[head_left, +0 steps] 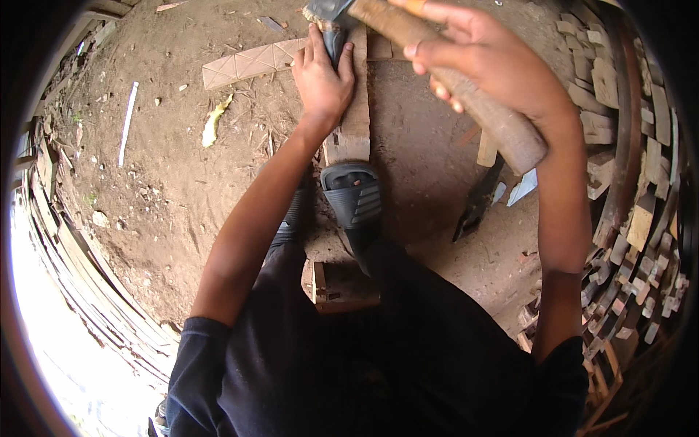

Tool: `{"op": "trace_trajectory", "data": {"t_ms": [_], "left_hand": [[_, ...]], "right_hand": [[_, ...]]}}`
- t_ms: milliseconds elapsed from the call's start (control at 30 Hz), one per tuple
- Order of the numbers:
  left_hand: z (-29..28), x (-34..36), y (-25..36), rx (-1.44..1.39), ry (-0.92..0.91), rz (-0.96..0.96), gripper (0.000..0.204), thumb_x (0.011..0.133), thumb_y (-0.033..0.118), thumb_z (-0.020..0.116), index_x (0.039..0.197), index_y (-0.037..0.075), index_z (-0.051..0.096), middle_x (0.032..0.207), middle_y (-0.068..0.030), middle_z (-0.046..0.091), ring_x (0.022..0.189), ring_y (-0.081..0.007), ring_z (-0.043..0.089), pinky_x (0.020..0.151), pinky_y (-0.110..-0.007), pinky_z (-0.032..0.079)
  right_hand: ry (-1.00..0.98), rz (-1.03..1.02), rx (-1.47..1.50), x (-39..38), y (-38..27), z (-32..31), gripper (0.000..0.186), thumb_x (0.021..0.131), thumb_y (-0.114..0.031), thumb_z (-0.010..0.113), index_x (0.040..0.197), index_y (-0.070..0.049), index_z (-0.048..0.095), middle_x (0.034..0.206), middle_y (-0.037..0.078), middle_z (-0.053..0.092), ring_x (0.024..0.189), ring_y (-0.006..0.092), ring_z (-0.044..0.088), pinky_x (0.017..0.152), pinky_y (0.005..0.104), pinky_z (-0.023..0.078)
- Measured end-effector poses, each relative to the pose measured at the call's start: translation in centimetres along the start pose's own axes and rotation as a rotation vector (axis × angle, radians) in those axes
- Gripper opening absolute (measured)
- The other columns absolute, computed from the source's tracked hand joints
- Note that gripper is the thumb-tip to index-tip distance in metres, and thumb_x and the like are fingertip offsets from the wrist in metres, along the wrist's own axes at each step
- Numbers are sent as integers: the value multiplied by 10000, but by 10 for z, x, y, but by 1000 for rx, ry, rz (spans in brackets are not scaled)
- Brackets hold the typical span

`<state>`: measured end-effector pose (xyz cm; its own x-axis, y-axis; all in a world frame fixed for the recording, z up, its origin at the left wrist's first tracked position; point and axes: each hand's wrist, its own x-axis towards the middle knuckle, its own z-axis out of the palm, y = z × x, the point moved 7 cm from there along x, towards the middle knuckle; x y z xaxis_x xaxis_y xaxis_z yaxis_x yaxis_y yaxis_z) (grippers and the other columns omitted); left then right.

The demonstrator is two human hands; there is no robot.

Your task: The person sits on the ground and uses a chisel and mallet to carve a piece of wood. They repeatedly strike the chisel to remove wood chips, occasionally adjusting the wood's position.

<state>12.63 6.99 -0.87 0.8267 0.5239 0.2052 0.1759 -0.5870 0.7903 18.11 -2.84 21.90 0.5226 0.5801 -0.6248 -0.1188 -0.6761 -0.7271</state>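
Observation:
My left hand grips a dark metal chisel-like tool standing on a narrow wooden plank that runs away from my feet. My right hand is wrapped round the wooden handle of a hammer, whose metal head is at the top of the chisel; whether they touch I cannot tell. My right foot, in a dark slide sandal, is at the plank's near end. A crosswise board with carved triangle lines lies beyond my left hand, partly hidden by it.
Bare dirt ground surrounds me, with a white strip, a yellowish scrap and small debris. Many wood offcuts are piled at the right. Long boards lie along the left. A small wooden piece sits between my legs.

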Motion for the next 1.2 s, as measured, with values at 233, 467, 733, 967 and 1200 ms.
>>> {"op": "trace_trajectory", "data": {"t_ms": [233,467,733,967,1200], "left_hand": [[-9,-5,13,25,29,36,680,893,302,630,1367,-126,398,1231,-271,590,1048,-405,570,956,-450,382],[-18,-10,3,8,90,88,670,890,269,635,1349,-156,395,1197,-328,583,1057,-422,600,923,-463,424],[-13,-8,14,-81,83,79,654,874,240,659,1301,-195,421,1145,-369,585,988,-476,622,892,-479,480],[-13,-9,11,-80,73,99,662,876,254,659,1314,-181,419,1120,-349,606,990,-471,619,901,-480,463],[-28,-8,-6,-181,118,28,631,869,248,672,1307,-151,455,995,-316,643,892,-446,616,829,-477,465]], "right_hand": [[368,-251,-39,3,-44,-41,656,906,-43,553,1489,30,261,787,42,576,599,91,555,506,224,482],[16,157,-448,18,-31,-4,611,919,-64,522,1486,0,305,896,83,620,637,123,570,593,256,515],[151,-121,-3,7,-39,-36,589,919,-30,491,1471,40,297,855,61,569,629,100,548,535,215,492],[-91,14,-482,9,-32,-11,501,913,-66,497,1400,32,432,813,66,595,672,143,578,575,274,500],[-28,-237,-199,18,-42,-6,370,916,-60,495,1255,78,541,798,68,604,655,120,573,549,255,484]]}}
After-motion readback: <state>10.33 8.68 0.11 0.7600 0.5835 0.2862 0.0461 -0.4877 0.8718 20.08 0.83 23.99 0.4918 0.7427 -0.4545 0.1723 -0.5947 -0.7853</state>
